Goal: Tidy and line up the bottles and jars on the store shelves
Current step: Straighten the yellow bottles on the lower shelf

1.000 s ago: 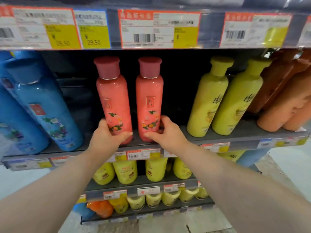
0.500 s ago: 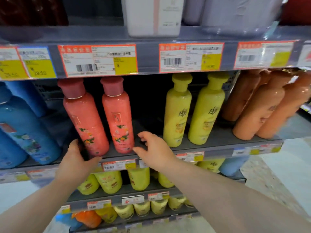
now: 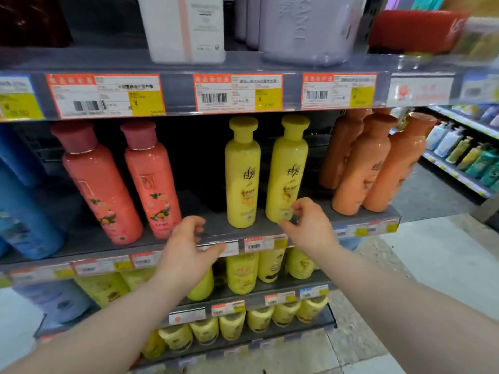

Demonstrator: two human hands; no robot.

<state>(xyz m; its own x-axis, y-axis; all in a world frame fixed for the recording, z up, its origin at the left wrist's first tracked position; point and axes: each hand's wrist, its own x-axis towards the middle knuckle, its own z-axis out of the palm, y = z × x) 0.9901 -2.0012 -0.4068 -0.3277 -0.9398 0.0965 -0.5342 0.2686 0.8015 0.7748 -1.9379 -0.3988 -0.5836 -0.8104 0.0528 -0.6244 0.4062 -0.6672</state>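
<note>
Two yellow bottles are seen standing upright on the middle shelf (image 3: 210,233), long axes vertical, caps up, printed labels facing outward. The left yellow bottle (image 3: 242,174) stands just beside the right yellow bottle (image 3: 287,171), a narrow gap between them.

The left hand (image 3: 186,252) is held in front of the shelf edge, at about 7 o'clock from the left yellow bottle, fingers loosely curled and spread, nothing gripped. The right hand (image 3: 307,228) is raised at the base of the right yellow bottle, at about 5 o'clock from it; its fingers are parted and bent around the bottle's foot, and whether they touch it cannot be told.

At 9 o'clock from the yellow pair, two pink bottles (image 3: 151,182) are seen, caps up, appearing tilted to the left. At 3 o'clock, a cluster of orange bottles (image 3: 361,168) is seen, appearing to lean right, pressed together. Blue bottles (image 3: 24,209) are at the far left. Price tags (image 3: 237,91) are fixed along the shelf above. Smaller yellow bottles (image 3: 240,273) are lined up on the shelves below.
</note>
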